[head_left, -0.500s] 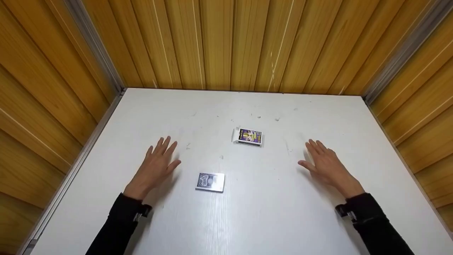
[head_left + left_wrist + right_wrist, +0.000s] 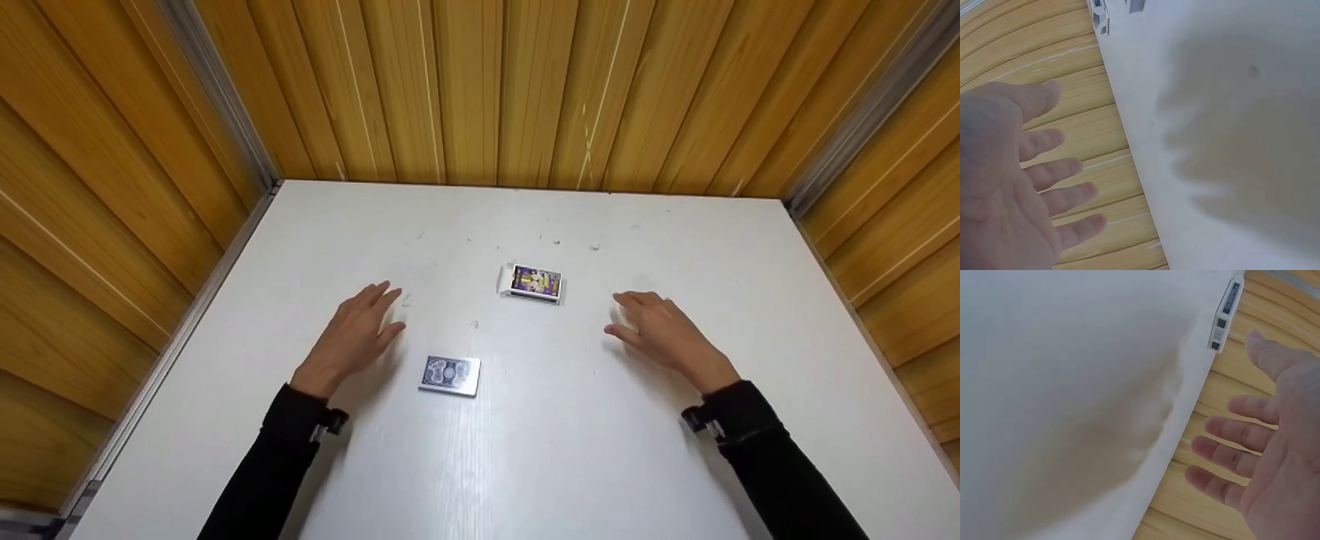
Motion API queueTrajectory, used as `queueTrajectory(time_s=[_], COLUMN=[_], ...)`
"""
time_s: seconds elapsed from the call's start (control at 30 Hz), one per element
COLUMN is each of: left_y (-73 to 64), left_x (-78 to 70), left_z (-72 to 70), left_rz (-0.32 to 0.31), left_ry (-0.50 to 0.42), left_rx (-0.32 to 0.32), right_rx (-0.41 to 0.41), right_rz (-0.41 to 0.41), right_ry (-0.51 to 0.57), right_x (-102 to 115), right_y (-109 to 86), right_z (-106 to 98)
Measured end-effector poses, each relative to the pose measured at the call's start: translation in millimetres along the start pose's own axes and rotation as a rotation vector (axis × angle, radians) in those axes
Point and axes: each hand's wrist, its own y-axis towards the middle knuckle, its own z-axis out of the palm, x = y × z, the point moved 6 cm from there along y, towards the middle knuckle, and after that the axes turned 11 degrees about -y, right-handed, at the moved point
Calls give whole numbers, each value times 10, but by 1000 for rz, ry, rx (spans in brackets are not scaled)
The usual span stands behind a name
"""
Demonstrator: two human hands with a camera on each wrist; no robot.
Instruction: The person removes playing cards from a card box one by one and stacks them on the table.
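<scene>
Starting on the left, we see the left hand held low over the white worktop, its fingers straight, loosely spread and holding nothing; the left wrist view shows the same open palm with its shadow cast on the surface. Just to the right of that hand and a little nearer the person lies the deck of cards, face down with its blue patterned back up, its long axis running left to right across the worktop; it lies beside the heel of the palm and behind the fingertips, which point away and to the right. Farther from us, beyond the deck and roughly midway between the two sets of fingertips, sits the card box, purple and yellow, also lying crosswise with its flap open at the left end. The right hand is likewise open and empty, fingers relaxed and pointing left toward the box; the box is near them, apart, while the deck is well apart from this hand. So the left hand is nearer the deck, the right nearer the box. Compared with half a second earlier, both hands have moved inward and turned toward the centre, while deck and box lie in the same arrangement on the worktop.
</scene>
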Motion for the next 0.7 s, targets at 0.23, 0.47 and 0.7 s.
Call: queueTrajectory(time_s=[0.23, 0.47, 0.7], left_y=[238, 459, 565], left_x=[-94, -186, -254], left_z=[74, 155, 276], left_rz=[33, 3, -39], left_ry=[-53, -134, -192], left_rx=[3, 32, 44], right_rx=[64, -19, -39], right_rz=[-30, -91, -120], right_ry=[-7, 25, 27], right_x=[225, 443, 604], right_y=[354, 610, 742], right_z=[-39, -63, 12])
